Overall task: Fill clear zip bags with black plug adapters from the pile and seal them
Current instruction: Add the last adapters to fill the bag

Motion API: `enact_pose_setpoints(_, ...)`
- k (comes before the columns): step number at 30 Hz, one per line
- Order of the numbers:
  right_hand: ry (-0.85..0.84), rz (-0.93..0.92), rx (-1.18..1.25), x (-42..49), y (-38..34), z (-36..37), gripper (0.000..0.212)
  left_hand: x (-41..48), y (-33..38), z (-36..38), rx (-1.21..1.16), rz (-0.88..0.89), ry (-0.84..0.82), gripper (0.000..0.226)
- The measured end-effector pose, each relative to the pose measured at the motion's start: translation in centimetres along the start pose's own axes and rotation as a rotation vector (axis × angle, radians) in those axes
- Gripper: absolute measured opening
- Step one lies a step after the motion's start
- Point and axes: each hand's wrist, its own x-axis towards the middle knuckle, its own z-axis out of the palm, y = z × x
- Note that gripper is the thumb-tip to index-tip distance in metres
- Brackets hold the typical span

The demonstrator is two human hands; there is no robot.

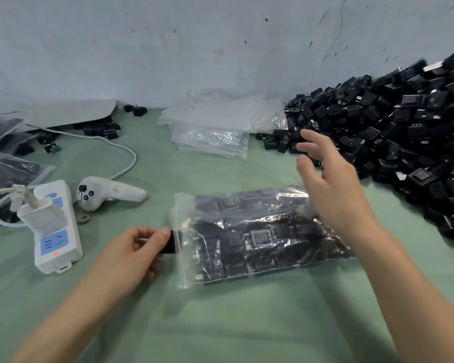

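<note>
A clear zip bag (260,237) lies flat in the middle of the table (220,323), which has a green cover. The bag is already full of black adapters, and its mouth points to the left edge of the table.

The left hand (139,247) is just beside this mouth. Its thumb and fingers are pinched together on one black adapter (171,242), and the adapter touches the edge of the mouth.

The right hand (330,179) is over the right end of the bag. Its fingers are spread apart and hold nothing, and their tips are near the foot of the pile (404,127). I cannot tell if this hand touches the bag.

The pile of black adapters fills the far right corner of the table and leans on the wall. A stack of empty clear bags (215,129) lies at the far edge, just beside the pile.

Near the left edge there is a white power strip (55,229) with a plug in it. A white controller (108,192) lies beside it, and a white cable (126,158) curves behind them.
</note>
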Motion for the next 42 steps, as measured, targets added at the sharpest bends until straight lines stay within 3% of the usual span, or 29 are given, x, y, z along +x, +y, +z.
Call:
enact_pose_setpoints(6,0.121,0.163,0.053,0.1,3.6,-1.4,0.036,-1.0,1.0,1.8,-0.067,0.048,-0.136,0.031)
enact_pose_setpoints(11,0.182,0.183,0.000,-0.3,4.4,-1.5,0.036,-1.8,1.4,2.9,0.030,0.124,-0.082,0.047)
enact_pose_setpoints(15,0.186,0.170,-0.019,-0.7,4.3,-1.2,0.036,-2.3,1.4,3.0,0.112,0.212,-0.067,0.035)
enact_pose_setpoints(21,0.205,0.170,-0.023,-0.8,4.2,-1.3,0.035,-2.3,1.7,2.8,0.050,0.184,0.001,0.025)
enact_pose_setpoints(26,0.218,0.172,-0.009,-1.1,4.3,-1.2,0.032,-2.4,1.4,2.7,0.072,0.109,-0.115,0.041)
enact_pose_setpoints(29,0.223,0.173,-0.005,-1.3,4.2,-1.2,0.032,-1.9,1.3,1.5,0.022,0.100,-0.096,0.057)
enact_pose_setpoints(36,0.211,0.187,-0.014,-1.4,4.0,-1.0,0.032,-2.0,1.1,3.5,-0.019,0.186,-0.075,0.015)
enact_pose_setpoints(42,0.204,0.186,-0.022,-1.3,4.0,-0.8,0.032,-2.1,1.6,3.8,-0.084,0.145,-0.124,0.023)
